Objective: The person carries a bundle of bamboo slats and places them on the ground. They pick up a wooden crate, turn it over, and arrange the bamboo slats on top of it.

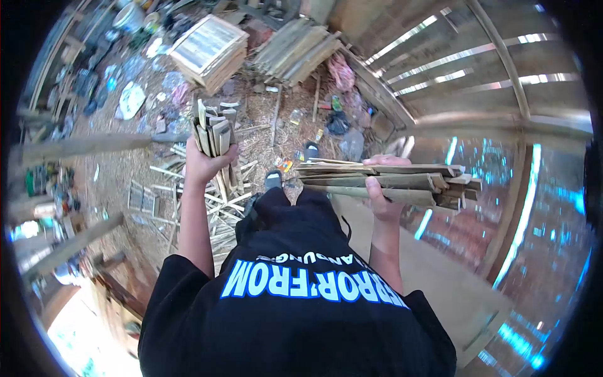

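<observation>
So the left hand (212, 164) is closed around a bundle of short, flat brown wooden slats (215, 133) pointing away from the body, with a messy pile of thin, pale wooden sticks (221, 221) on the littered brown dirt floor below it. Over on the right, the right hand (379, 200) is wrapped round a longer-looking bundle of rough brown wooden strips (402, 181), held sideways, thumb pressed on top.

Black shirt (282, 336), large blue-edged white letters: "ERROR'FROM", the beginning unclear at the side
Same shirt, smaller line: "ANDUNG", partly lost in folds
</observation>
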Demonstrator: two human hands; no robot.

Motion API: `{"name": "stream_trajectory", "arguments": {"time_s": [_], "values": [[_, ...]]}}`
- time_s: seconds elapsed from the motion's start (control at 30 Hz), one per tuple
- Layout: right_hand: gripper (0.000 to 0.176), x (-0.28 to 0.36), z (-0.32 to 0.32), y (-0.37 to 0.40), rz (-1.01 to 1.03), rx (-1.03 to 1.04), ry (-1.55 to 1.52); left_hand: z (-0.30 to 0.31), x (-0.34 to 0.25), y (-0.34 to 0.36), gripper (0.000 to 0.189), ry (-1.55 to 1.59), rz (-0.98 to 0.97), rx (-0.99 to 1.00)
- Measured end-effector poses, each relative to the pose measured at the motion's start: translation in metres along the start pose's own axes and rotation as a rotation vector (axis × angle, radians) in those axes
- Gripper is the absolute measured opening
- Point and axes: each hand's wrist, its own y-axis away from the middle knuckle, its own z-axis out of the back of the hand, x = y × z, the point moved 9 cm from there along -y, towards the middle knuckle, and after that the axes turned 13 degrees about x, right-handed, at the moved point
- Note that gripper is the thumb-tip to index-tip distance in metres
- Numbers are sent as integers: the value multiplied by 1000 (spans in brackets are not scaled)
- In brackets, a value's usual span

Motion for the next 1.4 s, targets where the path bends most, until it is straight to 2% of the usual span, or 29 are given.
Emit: {"name": "stream_trajectory", "arguments": {"time_s": [0.07, 0.13, 0.2, 0.27, 0.33, 0.4, 0.43, 0.47, 0.53, 0.6, 0.67, 0.77, 0.83, 0.87, 0.93, 1.13, 1.23, 1.3, 1.33, 1.4], "values": [[46, -19, 10, -35, 40, 109, 0, 7, -8, 4, 42, -51, -12, -72], [46, -56, 24, -66, 17, 124, -5, 13, -10, 9, 43, -87, 10, -145], [43, -87, 31, -100, 44, 155, -149, 18, -16, 14, 44, -160, 8, -234], [37, -118, 39, -121, -60, 197, -2, 12, 15, 14, 45, -230, 122, -238], [35, -144, 35, -134, -70, 207, -33, 10, 31, 12, 44, -317, 202, -302], [32, -152, 34, -158, -61, 238, -39, 1, 39, 4, 45, -266, 251, -306], [34, -158, 33, -165, -57, 265, -38, -6, 48, 0, 45, -299, 316, -244], [34, -166, 31, -169, -61, 280, -43, -14, 62, -4, 46, -332, 382, -181], [38, -200, 30, -173, -243, 238, -69, -29, 96, -9, 51, -146, 387, -188], [40, -237, 25, -180, -279, 235, -97, -46, 151, -16, 52, -52, 382, -132], [65, -284, 26, -176, -449, 160, -77, -61, 173, -23, 53, -116, 535, -81], [72, -350, 23, -170, -554, 134, -147, -79, 231, -29, 54, -110, 539, -52], [76, -383, 17, -165, -605, 98, -255, -80, 245, -39, 54, -146, 522, -54], [76, -400, 14, -163, -628, 86, -249, -84, 257, -43, 54, -140, 537, -33], [65, -441, 20, -150, -621, -100, -328, -86, 296, -43, 54, -24, 647, -66], [75, -549, 0, -131, -670, -267, -449, -69, 377, -71, 55, -202, 659, -35], [75, -603, -27, -133, -676, -306, -425, -63, 431, -86, 61, -340, 761, 25], [68, -668, -55, -100, -934, -391, -506, -60, 488, -91, 64, -388, 783, 42], [68, -695, -67, -94, -938, -388, -490, -62, 510, -97, 67, -449, 808, 65], [60, -755, -102, -61, -1118, -378, -544, -67, 562, -103, 73, -432, 841, 132]]}}
